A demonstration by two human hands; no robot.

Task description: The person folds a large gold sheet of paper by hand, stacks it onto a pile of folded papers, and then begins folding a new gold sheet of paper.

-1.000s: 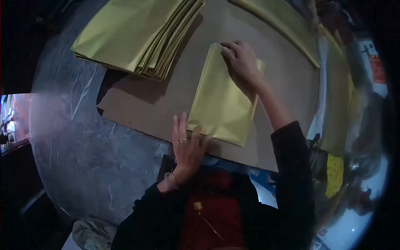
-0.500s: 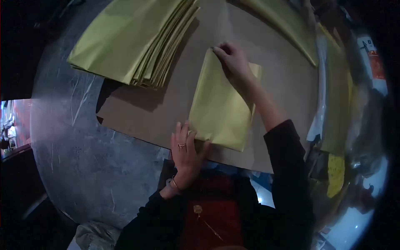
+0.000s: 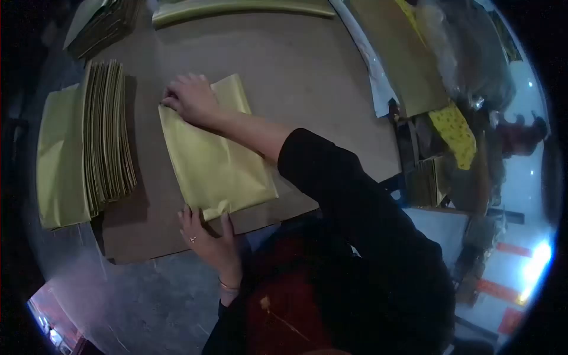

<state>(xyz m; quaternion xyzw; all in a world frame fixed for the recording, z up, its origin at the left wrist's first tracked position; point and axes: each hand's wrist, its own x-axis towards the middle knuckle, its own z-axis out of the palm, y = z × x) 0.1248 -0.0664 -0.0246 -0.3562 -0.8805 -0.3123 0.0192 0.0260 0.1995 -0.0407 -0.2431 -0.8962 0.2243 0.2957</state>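
A folded sheet of yellow-gold paper (image 3: 219, 165) lies on brown cardboard, with a small pucker along its near edge. My right hand (image 3: 192, 100) has its fingers curled and pinches the far left corner of the paper. At the near edge my left hand (image 3: 210, 242), wearing a ring, holds the paper between thumb and fingers around the pucker. The thumb stands somewhat apart from the fingers, and their tips are partly hidden by the paper. To the left stands a thick stack of similar folded yellow paper (image 3: 106, 142).
The cardboard sheet (image 3: 307, 83) covers much of the grey table (image 3: 154, 296). Another stack (image 3: 106, 26) lies at the far left, and a long yellow paper fold (image 3: 242, 10) at the back. Clear plastic (image 3: 467, 53) and a yellow patterned piece (image 3: 452, 133) are at the right.
My view has turned to the right, so the paper and stack appear further left. Both hands remain at the same edges of the paper; a pucker now shows by my left thumb.
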